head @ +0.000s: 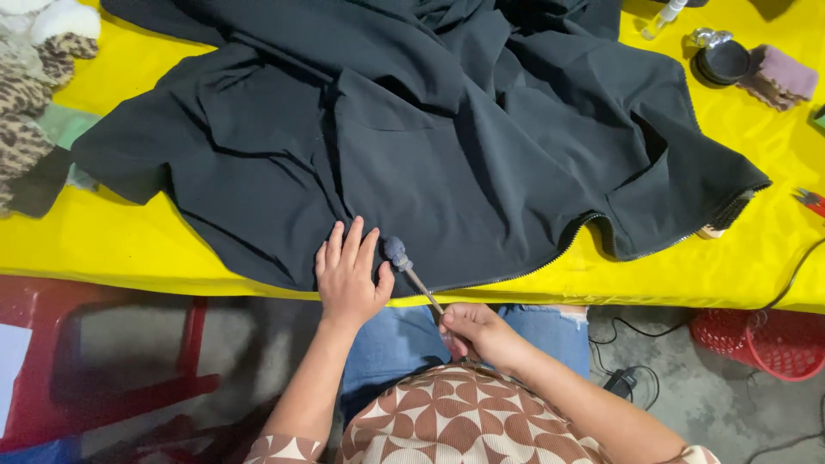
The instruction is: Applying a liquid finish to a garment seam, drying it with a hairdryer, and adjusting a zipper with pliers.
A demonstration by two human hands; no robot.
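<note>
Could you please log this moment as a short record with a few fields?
Surface: table with yellow cover
Main item: dark garment spread out, zipper edge toward the person
Left hand: flat on the garment near its hem
Right hand: holding a small hammer, its head resting on the fabric beside the left hand
Far right: round black tin, pink cloth pad
Far left: leopard-print fabric
Floor: red basket

Hands [348, 275], small hammer [404, 262], black garment [447, 129]
</note>
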